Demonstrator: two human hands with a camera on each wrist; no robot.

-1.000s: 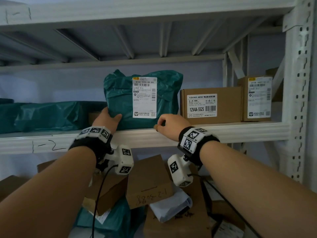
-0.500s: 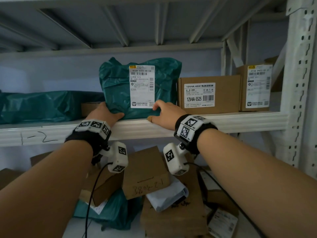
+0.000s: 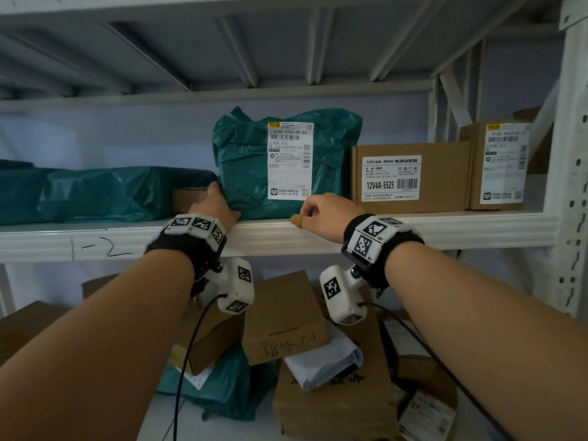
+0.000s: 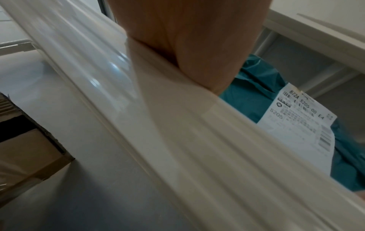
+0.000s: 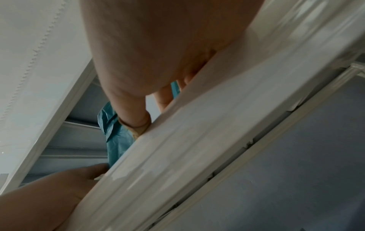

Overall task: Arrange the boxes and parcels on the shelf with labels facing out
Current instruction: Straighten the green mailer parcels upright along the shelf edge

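A teal plastic parcel (image 3: 248,173) stands upright on the middle shelf (image 3: 445,230), its white label (image 3: 289,160) facing out. My left hand (image 3: 216,202) holds its lower left corner, thumb along the front; the fingers are hidden behind it. My right hand (image 3: 321,211) is curled at the parcel's lower right edge, with the bandaged thumb on the shelf lip. In the left wrist view the palm (image 4: 187,39) sits above the lip, with the parcel (image 4: 254,87) and its label (image 4: 296,121) beyond. In the right wrist view the thumb tip (image 5: 136,123) touches the parcel (image 5: 116,140).
Right of the parcel stand a brown box (image 3: 410,178) marked 12V4A-5525 and a taller labelled box (image 3: 499,163). On the left lie a flat teal parcel (image 3: 95,192) and a small brown box (image 3: 187,195). Several boxes (image 3: 283,319) are piled below. A white upright (image 3: 569,154) bounds the right side.
My right hand has moved from the shelf lip up against the parcel's lower right edge. The left hand stays at the lower left corner. The parcel remains upright.
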